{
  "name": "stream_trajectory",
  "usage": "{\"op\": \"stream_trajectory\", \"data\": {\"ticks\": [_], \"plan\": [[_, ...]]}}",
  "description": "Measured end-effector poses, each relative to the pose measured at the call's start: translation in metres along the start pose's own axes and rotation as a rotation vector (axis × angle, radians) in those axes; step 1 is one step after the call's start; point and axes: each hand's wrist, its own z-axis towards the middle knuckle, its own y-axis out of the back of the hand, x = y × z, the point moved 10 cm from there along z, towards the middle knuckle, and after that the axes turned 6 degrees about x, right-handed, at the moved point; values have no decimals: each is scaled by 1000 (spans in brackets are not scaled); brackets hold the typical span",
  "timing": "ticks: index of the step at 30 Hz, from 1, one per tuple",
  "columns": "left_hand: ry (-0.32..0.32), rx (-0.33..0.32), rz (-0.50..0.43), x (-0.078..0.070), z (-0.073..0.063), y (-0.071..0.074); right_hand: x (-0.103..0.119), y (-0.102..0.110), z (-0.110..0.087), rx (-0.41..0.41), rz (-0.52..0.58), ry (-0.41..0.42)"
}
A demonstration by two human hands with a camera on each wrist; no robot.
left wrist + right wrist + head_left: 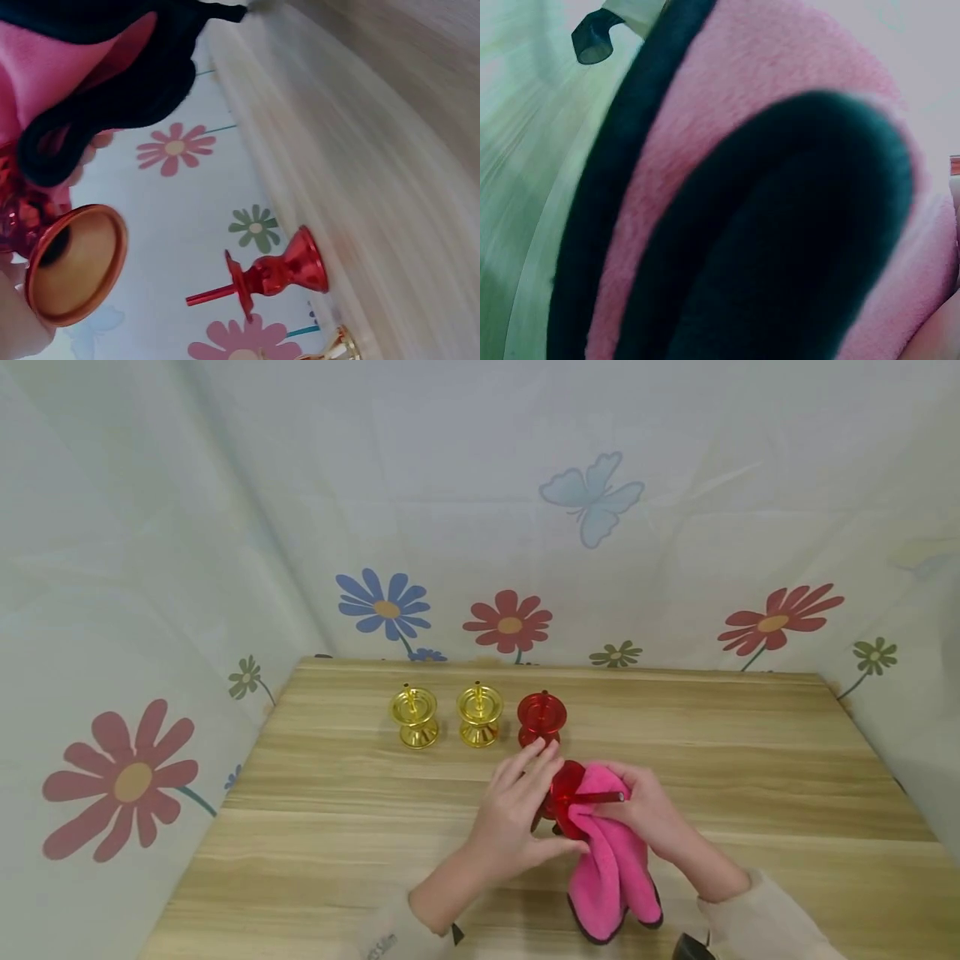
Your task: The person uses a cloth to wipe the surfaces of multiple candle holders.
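A red metal candle holder [564, 795] is tilted over above the table, its spike pointing right. My left hand [517, 814] grips it from the left, the thumb below and the fingers above. In the left wrist view the hollow underside of the held candle holder's base [79, 266] shows. My right hand [647, 810] pinches a pink cloth [611, 868] with dark edging against the holder's dish, next to the spike. The cloth hangs down in folds and fills most of the right wrist view, where its dark edging [780, 225] is close to the camera.
Behind my hands a second red candle holder [542, 714] stands upright, in a row with two gold candle holders [416, 718] [480, 717]. They stand on a wood-grain table [322, 827]. A white flowered cloth backdrop [465, 510] rises behind the table's far edge.
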Motion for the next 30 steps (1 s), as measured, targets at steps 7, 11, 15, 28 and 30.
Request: {"op": "stream_trajectory", "data": {"ticks": [7,11,15,28,30], "plan": [[54,224,-201,8,5,-9,7,-10,-1,121,-94,64],[207,541,-499,21,-5,-33,9,-22,-3,219,-150,124],[323,601,-631,33,-13,-41,8,-26,-3,231,-120,142],[108,192,-84,16,-6,-11,-5,-10,1,56,31,38],[100,179,-55,15,-5,-9,-6,-11,2,57,21,33]]}}
